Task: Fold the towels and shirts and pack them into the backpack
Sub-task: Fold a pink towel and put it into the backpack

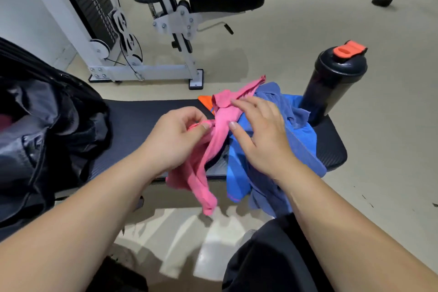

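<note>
The biggest thing is the gym machine (132, 31), filling the upper left of the frame. Below it, on the left edge, sits the black backpack (42, 130), open at the top and waiting for clothes. It rests on the dark padded table (147, 121) that runs across the middle of the frame.

On the right part of the table is a messy pile: a bright blue shirt (305, 140) and a darker blue towel (275, 97) bunched together, with a bit of orange cloth (205, 102) peeking out behind. A black bottle (331, 87) with an orange cap stands just beside the pile, right of the middle.

The pink cloth (220, 125) is draped over the pile in the middle of the frame and hangs off the front edge of the table. I cannot tell if it is a shirt or a towel.

The left hand (175, 140) has a closed grip, pinching an edge of the pink cloth between thumb and fingers. The right hand (258, 135) is open and lies flat on the pink cloth and the blue pile.

This looks like the start of folding the pink one. To do it well, lift it clear of the blue things first, find two corners, and lay it flat on the bare table part. Pull gently so the pile does not slide into the bottle.
</note>
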Demonstrator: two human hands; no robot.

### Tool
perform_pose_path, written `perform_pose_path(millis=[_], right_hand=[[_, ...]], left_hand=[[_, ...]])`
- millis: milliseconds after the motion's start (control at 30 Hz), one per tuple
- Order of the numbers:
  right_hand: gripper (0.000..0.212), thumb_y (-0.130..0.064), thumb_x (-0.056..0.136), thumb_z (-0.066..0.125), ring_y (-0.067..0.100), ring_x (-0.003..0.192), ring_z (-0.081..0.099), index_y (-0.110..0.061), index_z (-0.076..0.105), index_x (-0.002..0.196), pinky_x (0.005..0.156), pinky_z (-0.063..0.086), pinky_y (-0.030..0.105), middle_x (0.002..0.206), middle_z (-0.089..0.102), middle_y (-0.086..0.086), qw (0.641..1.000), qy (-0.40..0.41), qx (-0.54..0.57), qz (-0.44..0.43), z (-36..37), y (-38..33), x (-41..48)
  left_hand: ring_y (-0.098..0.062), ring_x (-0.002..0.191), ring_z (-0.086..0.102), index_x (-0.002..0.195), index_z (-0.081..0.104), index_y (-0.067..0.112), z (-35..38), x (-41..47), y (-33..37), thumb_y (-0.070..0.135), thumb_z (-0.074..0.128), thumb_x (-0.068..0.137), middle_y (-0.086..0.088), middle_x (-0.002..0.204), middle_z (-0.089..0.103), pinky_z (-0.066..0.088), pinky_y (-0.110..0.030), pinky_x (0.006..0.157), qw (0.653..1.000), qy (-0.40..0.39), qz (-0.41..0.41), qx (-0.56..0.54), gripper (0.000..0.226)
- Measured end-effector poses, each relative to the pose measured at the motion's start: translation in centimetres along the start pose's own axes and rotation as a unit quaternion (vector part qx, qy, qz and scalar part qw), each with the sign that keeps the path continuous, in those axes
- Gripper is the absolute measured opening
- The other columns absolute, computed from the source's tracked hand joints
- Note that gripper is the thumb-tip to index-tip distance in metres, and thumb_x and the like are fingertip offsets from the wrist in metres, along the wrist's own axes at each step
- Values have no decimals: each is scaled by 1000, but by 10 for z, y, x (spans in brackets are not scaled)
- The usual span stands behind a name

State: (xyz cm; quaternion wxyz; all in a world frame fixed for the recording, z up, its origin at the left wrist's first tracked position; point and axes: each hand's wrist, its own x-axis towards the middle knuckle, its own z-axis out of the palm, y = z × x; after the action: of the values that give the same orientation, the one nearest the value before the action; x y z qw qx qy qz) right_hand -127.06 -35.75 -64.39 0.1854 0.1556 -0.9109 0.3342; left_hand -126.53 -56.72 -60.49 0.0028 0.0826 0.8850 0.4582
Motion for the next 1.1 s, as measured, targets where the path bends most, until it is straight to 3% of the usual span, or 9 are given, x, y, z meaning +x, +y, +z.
perform_pose_path(millis=[100,167,367,633,700,767,867,967,1100], right_hand=[[41,-43,93,57,22,138,35,-37,61,133,111,27,48,148,48,-12,987,-136,17,-84,8,-27,25],[31,-41,89,59,23,139,38,-32,72,115,110,29,53,142,56,-13,971,-202,45,-116,17,-37,37],[15,-40,82,66,20,105,61,-26,71,79,95,45,48,100,73,-13,965,-171,98,-174,29,-51,61],[14,-32,88,62,29,99,55,-22,70,83,79,43,39,90,70,-2,935,-226,-230,-146,31,-40,69],[13,-35,84,65,29,97,57,-23,71,88,81,47,39,92,71,-2,952,-207,-196,-112,34,-35,67],[32,-39,78,70,26,105,58,-29,70,109,92,47,39,108,71,-5,968,-207,-104,-96,33,-38,64],[54,-45,78,73,15,123,53,-35,63,131,107,37,33,130,64,-9,953,-256,13,-160,38,-61,61],[26,-39,83,68,14,103,60,-23,75,103,97,42,35,104,70,-11,938,-264,78,-212,51,-88,55],[16,-36,86,68,20,83,55,-22,73,83,75,46,38,73,64,-8,957,-234,43,-166,58,-95,58]], left_hand=[[1,64,61,80,69,25,-24,-15,7,27,70,93,17,70,70,43,-17,62,996,-13,32,78,13],[-1,70,65,81,71,25,-38,-23,10,26,72,91,16,72,71,47,-19,65,993,-5,56,101,10],[-11,67,61,81,70,24,-77,-39,12,34,66,87,8,69,66,48,-30,63,978,29,119,169,13],[0,58,52,72,70,19,-87,-52,14,25,70,81,10,64,66,42,-21,58,996,68,61,10,11],[4,57,51,72,70,19,-92,-51,15,23,70,83,15,62,63,39,-18,59,995,79,66,-2,11],[4,59,53,73,71,20,-99,-50,11,24,71,83,16,63,64,39,-20,61,995,83,56,-2,10],[5,58,58,76,73,16,-103,-56,9,17,73,87,8,63,70,42,-19,63,998,44,35,-16,12],[3,62,62,76,74,14,-107,-63,10,11,73,89,3,67,74,45,-15,64,999,18,39,-11,13],[5,62,55,73,72,27,-122,-67,3,25,76,83,14,67,68,41,-13,62,996,65,62,27,12]])
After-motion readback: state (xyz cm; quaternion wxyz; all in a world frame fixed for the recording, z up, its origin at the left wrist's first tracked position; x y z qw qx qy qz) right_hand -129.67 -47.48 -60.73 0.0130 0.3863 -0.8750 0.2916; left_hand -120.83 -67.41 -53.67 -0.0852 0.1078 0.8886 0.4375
